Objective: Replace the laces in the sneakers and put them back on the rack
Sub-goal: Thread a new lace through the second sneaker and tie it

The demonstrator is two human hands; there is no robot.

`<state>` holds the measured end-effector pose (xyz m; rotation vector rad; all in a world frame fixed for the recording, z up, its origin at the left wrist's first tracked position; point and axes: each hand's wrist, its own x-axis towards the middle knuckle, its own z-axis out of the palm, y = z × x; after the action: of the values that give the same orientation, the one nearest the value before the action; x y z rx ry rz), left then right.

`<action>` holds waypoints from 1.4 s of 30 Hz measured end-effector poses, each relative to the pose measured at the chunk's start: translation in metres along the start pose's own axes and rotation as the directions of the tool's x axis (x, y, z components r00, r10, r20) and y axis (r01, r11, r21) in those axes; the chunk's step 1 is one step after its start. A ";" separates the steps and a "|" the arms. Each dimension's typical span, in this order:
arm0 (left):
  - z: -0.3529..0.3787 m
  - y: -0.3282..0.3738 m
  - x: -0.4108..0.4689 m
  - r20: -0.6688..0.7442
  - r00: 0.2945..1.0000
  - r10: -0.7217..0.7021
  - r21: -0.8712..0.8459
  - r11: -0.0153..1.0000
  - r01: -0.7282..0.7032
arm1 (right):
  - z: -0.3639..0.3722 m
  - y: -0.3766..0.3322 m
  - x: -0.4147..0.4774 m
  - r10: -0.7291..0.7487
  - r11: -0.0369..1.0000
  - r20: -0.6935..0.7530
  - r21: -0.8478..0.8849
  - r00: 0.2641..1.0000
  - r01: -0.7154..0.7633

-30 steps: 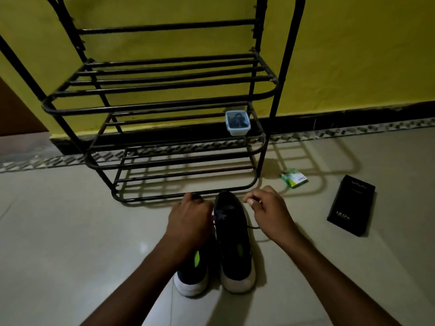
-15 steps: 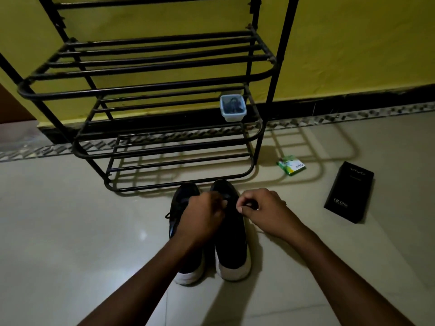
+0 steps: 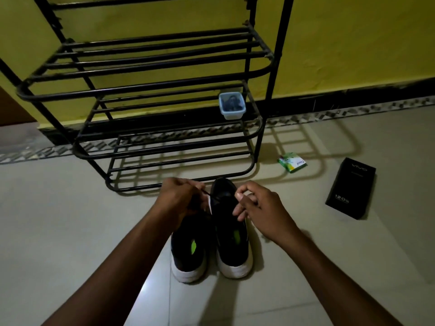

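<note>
Left sneaker's [image 3: 188, 250] toe behind left hand [image 3: 179, 198]

2 black sneakers [image 3: 211, 241] with white heels stand side by side on the pale tiled floor [image 3: 70, 231], toes toward a black metal rack [image 3: 146, 90] against the yellow wall. The left hand [image 3: 179, 198] pinches a dark lace [image 3: 209, 195] above the right-side sneaker, and the right hand [image 3: 259, 205] is curled with fingertips together just beside it. A small plastic tub [image 3: 232, 105] sits on the rack's middle shelf, while a green packet [image 3: 292, 162] and a black box [image 3: 350, 188] lie on the floor to the right.
</note>
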<state>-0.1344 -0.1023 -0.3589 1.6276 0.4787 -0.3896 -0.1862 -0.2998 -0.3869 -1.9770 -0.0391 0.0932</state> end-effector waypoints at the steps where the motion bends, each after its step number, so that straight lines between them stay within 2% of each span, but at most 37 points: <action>1: -0.009 -0.001 0.000 -0.036 0.996 0.084 0.086 0.993 -0.081 | 0.005 0.005 0.001 0.016 0.995 0.014 -0.099 1.000 -0.014; 3: -0.026 -0.006 0.006 -0.044 0.966 0.256 0.354 0.908 -0.225 | 0.019 0.008 0.002 0.048 0.948 0.038 -0.315 0.998 -0.034; 5: -0.039 -0.012 0.010 0.005 0.936 0.351 0.584 0.759 -0.288 | 0.035 0.005 0.002 0.108 0.847 0.003 -0.524 0.994 -0.091; 6: -0.042 -0.013 0.010 0.036 0.926 0.375 0.642 0.702 -0.309 | 0.042 0.002 0.001 0.140 0.790 -0.026 -0.600 0.990 -0.128; 8: -0.042 -0.018 0.009 0.074 0.922 0.381 0.661 0.674 -0.331 | 0.056 -0.003 -0.001 0.173 0.727 -0.056 -0.667 0.983 -0.166; 10: -0.038 -0.023 0.008 0.077 0.932 0.353 0.589 0.738 -0.329 | 0.064 -0.004 -0.001 0.198 0.749 -0.081 -0.631 0.977 -0.204; 12: -0.032 -0.027 0.007 0.071 0.940 0.333 0.438 0.837 -0.329 | 0.065 -0.002 -0.002 0.224 0.799 -0.132 -0.542 0.966 -0.260; 15: -0.020 -0.030 0.004 0.105 0.934 0.342 0.228 0.906 -0.358 | 0.054 0.001 -0.002 0.231 0.882 -0.186 -0.375 0.955 -0.286; 18: -0.005 -0.027 0.002 0.149 0.927 0.344 0.034 0.935 -0.352 | 0.035 -0.007 -0.002 0.132 0.939 -0.159 -0.296 0.978 -0.174; 23: 0.015 -0.016 -0.002 0.282 0.890 0.359 -0.076 0.933 -0.352 | 0.010 -0.026 -0.001 -0.128 0.977 -0.187 -0.195 0.974 0.091; 26: 0.019 -0.012 -0.007 0.359 0.856 0.371 -0.045 0.923 -0.382 | -0.001 -0.025 0.005 -0.243 0.961 -0.269 -0.201 0.932 0.192; 30: 0.022 -0.014 -0.009 0.443 0.778 0.445 0.191 0.801 -0.567 | -0.009 -0.015 0.013 -0.221 0.972 -0.301 -0.144 0.928 0.185; 33: 0.026 -0.019 -0.010 0.351 0.794 0.496 0.354 0.715 -0.603 | -0.008 -0.011 0.015 -0.202 0.977 -0.275 -0.119 0.940 0.175; 37: 0.028 -0.026 -0.005 0.252 0.763 0.595 0.492 0.600 -0.630 | -0.006 -0.009 0.016 -0.200 0.978 -0.237 -0.102 0.951 0.180; 42: 0.029 -0.029 0.000 0.213 0.786 0.581 0.471 0.644 -0.603 | -0.008 -0.006 0.018 -0.211 0.975 -0.224 -0.112 0.952 0.190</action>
<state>-0.1487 -0.1286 -0.3869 2.1861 -0.2522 -0.0390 -0.1677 -0.3035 -0.3794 -2.0494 -0.0917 -0.2795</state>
